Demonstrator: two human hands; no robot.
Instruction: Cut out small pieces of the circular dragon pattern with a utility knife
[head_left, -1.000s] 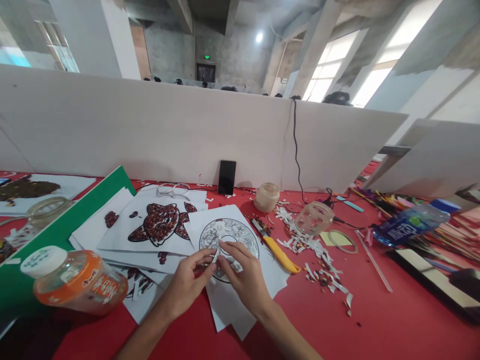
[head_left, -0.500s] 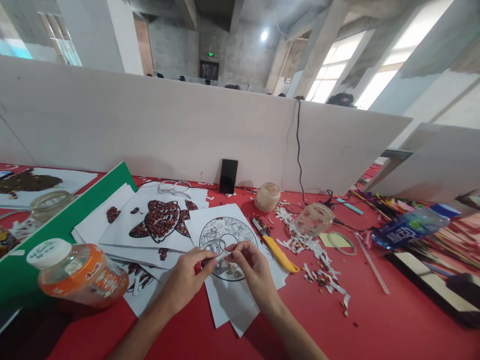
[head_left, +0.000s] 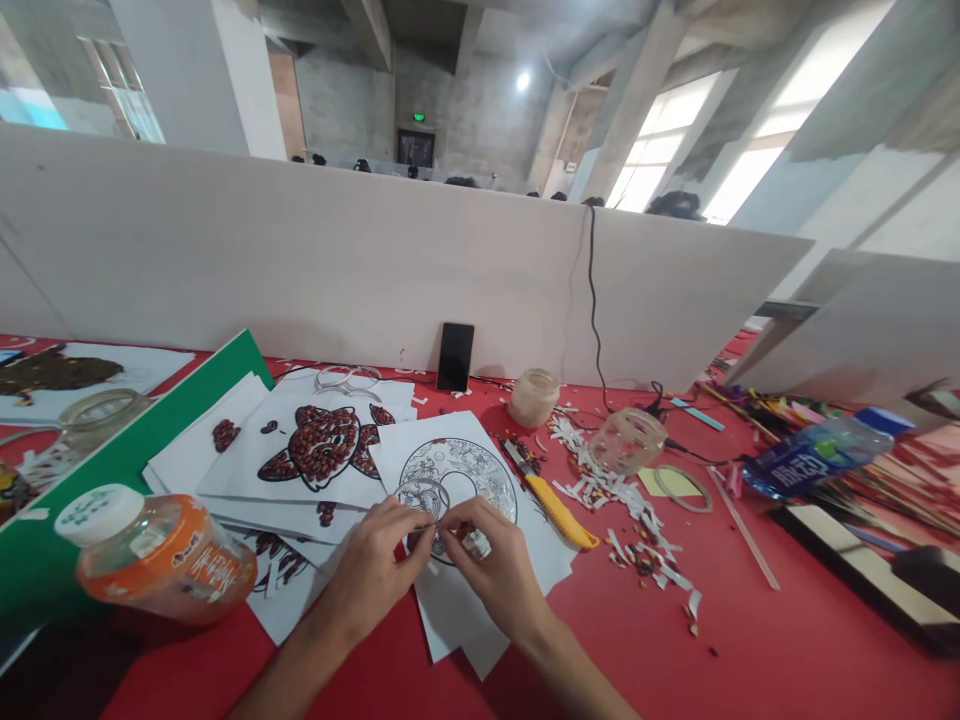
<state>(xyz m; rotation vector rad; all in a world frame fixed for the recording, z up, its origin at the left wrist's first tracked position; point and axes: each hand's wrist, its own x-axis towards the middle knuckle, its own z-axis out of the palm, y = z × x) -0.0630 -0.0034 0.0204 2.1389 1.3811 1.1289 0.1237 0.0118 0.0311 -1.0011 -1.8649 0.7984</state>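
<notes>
My left hand (head_left: pixel 381 556) is closed on a thin, pale roll of tape (head_left: pixel 444 489), which stands up from the fingers as a narrow ring. My right hand (head_left: pixel 491 560) pinches at the ring's near edge, fingertips almost touching those of the left; the tape end between them is too small to see well. Below the right fingers a small white scrap (head_left: pixel 477 543) shows. Both hands are over a paper sheet (head_left: pixel 397 440) printed with a ring-shaped line drawing (head_left: pixel 491 478), partly covered by the hands.
A yellow-handled knife (head_left: pixel 559 510) lies right of the sheet. Two glass jars, one of them here (head_left: pixel 534 397), stand among white paper strips (head_left: pixel 645 510). Left are a bean-covered fox picture (head_left: pixel 324 445), an orange-labelled bottle (head_left: pixel 169 560) and a green board (head_left: pixel 225 375). A phone (head_left: pixel 455 357) leans on the partition.
My hands have come closer together; the right one has moved left and turned, fingers now bent down at the ring. A white scrap shows below the right hand. The view has shifted slightly.
</notes>
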